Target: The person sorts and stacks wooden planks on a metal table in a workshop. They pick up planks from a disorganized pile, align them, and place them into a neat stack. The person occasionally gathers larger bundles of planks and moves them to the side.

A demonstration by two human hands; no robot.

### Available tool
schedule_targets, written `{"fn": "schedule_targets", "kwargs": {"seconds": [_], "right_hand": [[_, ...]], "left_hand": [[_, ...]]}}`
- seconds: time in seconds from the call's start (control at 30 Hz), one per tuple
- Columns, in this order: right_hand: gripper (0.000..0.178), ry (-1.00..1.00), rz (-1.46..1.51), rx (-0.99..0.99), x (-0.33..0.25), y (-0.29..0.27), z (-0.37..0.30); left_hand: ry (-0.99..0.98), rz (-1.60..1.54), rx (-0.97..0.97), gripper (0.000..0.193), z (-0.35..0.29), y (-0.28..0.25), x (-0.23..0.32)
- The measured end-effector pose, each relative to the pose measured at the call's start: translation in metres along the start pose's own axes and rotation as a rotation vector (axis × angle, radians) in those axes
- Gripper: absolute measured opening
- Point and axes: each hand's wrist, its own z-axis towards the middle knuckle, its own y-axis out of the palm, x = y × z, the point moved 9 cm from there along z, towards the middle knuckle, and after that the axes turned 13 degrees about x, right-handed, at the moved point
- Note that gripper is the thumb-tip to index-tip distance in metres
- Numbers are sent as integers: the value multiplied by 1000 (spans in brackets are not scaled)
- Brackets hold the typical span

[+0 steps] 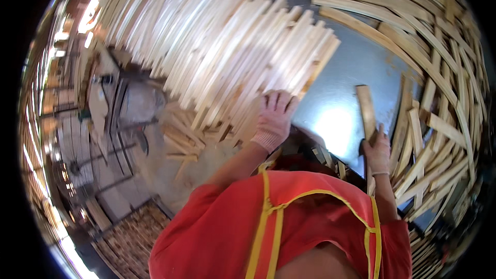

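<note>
My left hand (275, 119), in a pale pinkish glove, lies with its fingers stretched out on the near ends of a row of wooden strips (222, 46). These pale strips rest side by side, slanting, and their near ends are uneven. To the right, my gloved right hand (378, 151) is closed around a single wooden strip (366, 111), its thumb on the left side and its fingers along the right. That strip points away from me over the shiny metal tabletop (330, 77). Its near end is partly hidden by my hand and the red clothing.
A large jumbled heap of wooden strips (439, 72) covers the tabletop's right and far side. Short offcuts (181, 137) lie on the floor at left, near a grey machine or stand (139, 104). Stacked wood pieces (129, 237) sit at lower left.
</note>
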Motion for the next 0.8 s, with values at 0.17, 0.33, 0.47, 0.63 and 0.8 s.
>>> {"fn": "schedule_targets", "kwargs": {"seconds": [0.17,0.33,0.47,0.63,0.8], "right_hand": [[68,173,518,82,-21,12,44],[40,245,889,-174,-171,66,78],[52,213,855,-247,-242,83,40],[83,263,779,-125,-169,111,38],[76,312,765,-123,-183,55,51]], "left_hand": [[-212,-39,175,70,-31,-33,-58],[-541,302,468,82,-128,-53,-235],[-1264,-328,612,72,-220,-57,-333],[-1385,-1023,247,60,-227,-1,-273],[-792,-971,-484,67,-212,15,-145]]}}
